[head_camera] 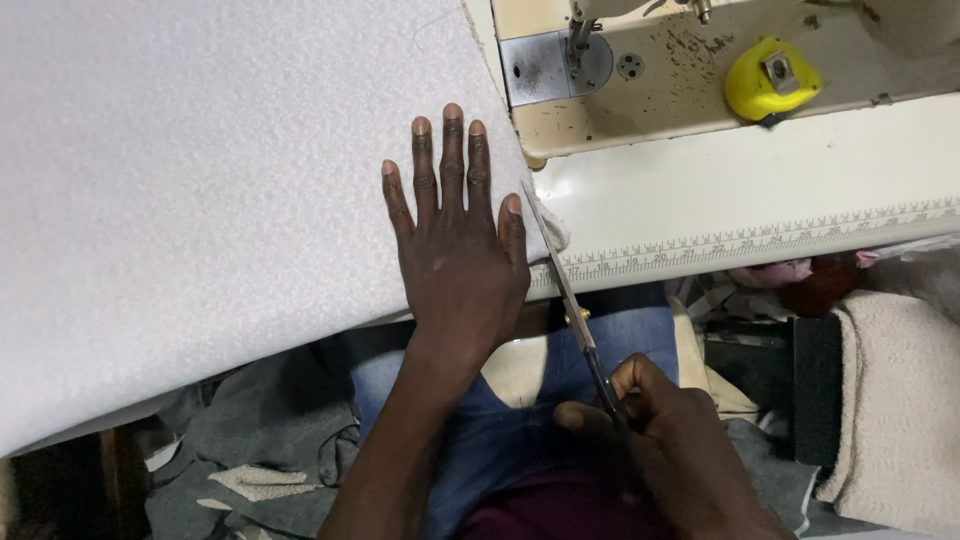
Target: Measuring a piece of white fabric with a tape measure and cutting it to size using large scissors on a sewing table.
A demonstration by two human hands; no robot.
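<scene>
My left hand (455, 230) lies flat, fingers spread, on the right edge of a large white sheet of fabric (200, 180) that covers the table. My right hand (660, 440) grips the handles of a pair of scissors (565, 290). Their blades reach up along the fabric's right edge, just beside my left thumb. The scissors' tip meets the fabric edge near the sewing machine's base.
A cream sewing machine bed (640, 70) with a metal needle plate (545, 65) stands at the top right. On it rests a yellow tape measure (770, 80). A ruler strip (760, 240) runs along the table's front edge. Cloth scraps (250, 450) and a beige fabric pile (900, 400) lie below.
</scene>
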